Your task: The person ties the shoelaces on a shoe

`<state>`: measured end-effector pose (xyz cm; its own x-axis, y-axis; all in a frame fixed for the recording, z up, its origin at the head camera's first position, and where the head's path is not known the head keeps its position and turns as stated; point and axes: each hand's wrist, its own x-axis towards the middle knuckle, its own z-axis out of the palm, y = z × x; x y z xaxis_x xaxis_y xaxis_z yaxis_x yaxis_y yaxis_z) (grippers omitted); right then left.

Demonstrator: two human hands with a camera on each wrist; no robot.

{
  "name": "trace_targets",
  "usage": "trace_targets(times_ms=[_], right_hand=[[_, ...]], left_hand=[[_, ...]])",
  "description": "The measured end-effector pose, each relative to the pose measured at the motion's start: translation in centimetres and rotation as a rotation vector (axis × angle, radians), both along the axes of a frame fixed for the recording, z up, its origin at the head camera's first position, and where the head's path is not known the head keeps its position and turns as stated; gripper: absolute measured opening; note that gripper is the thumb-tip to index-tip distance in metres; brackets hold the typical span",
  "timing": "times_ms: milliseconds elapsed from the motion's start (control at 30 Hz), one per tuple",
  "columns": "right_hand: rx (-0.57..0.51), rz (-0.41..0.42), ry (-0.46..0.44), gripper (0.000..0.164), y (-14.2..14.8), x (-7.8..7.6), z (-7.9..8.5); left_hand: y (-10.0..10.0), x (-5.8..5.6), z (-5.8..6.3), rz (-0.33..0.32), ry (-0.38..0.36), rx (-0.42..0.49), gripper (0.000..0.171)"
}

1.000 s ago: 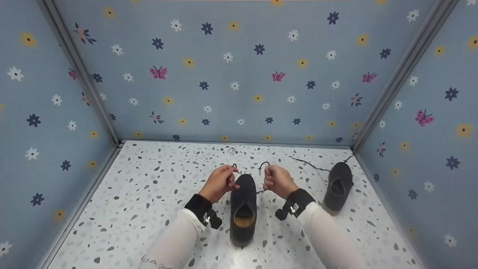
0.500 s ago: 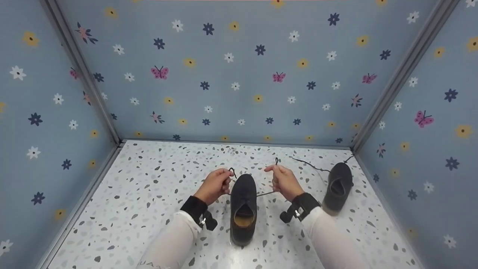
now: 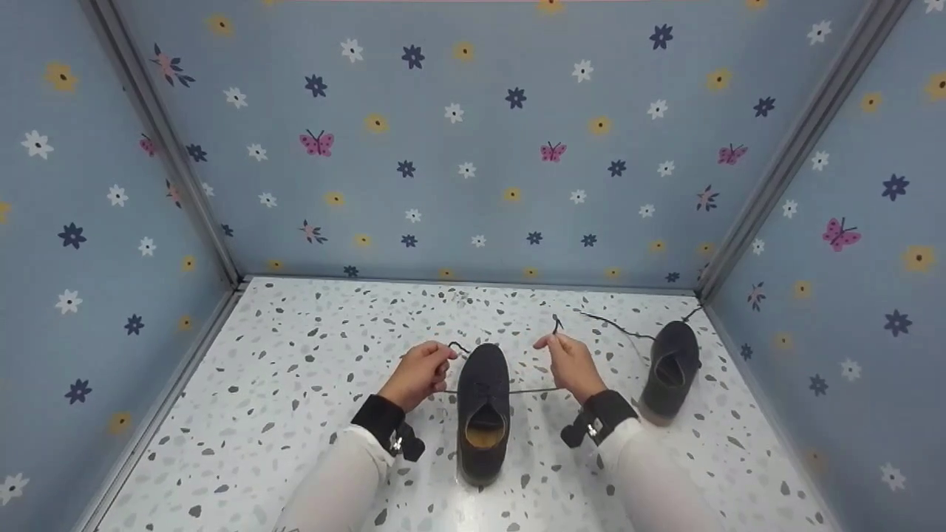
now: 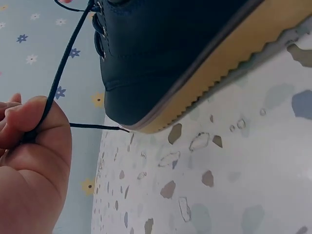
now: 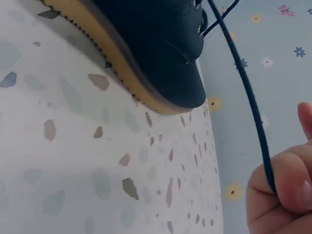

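A dark navy shoe with a tan sole stands between the two hands, toe pointing at the back wall. Its dark shoelace runs out taut to both sides. On the left, the left hand grips one lace end; in the left wrist view the lace passes into the curled fingers. The right hand holds the other end, with its index finger sticking out and a short tip of lace above it. In the right wrist view this lace drops from the shoe into the curled fingers.
A second dark shoe stands at the right, its loose lace spread on the speckled floor. Blue flowered panels with grey metal edges enclose the floor at the back and both sides.
Both hands have moved apart, left hand leftward and right hand rightward, and slightly towards the person. The lace between them has drawn out straight on both sides of the shoe.
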<state>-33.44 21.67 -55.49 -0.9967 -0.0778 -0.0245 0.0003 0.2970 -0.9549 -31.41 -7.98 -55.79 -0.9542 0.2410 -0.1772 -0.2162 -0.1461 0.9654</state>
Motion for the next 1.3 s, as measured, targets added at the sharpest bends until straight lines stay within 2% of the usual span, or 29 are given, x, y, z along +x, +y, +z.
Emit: trace_targets(times_ms=[167, 500, 700, 900, 1133, 1300], right_hand=[[0.104, -0.019, 0.042, 0.035, 0.3, -0.1, -1.1], [0.272, -0.012, 0.053, 0.033, 0.3, -0.4, -2.7], [0.302, -0.020, 0.061, 0.033, 0.4, -0.4, -3.2], [0.342, 0.003, 0.023, 0.034, 0.6, 0.0, -3.2], [0.297, 0.018, -0.030, 0.035, 0.8, 0.2, -2.4], [0.134, 0.017, -0.132, 0.040, 1.0, 0.1, -2.0]], left_hand=[[-0.2, 0.1, -0.7, -0.002, -0.004, -0.017, 0.023], [-0.8, 0.4, -2.2, -0.009, 0.002, -0.073, 0.022], [-1.0, 0.6, -2.7, -0.004, -0.009, -0.070, 0.021], [-0.8, 0.8, -2.6, -0.020, -0.023, -0.075, 0.022], [-0.6, 0.6, -2.0, -0.008, -0.014, -0.096, 0.023], [-0.6, 0.1, -1.6, 0.018, -0.019, -0.120, 0.024]])
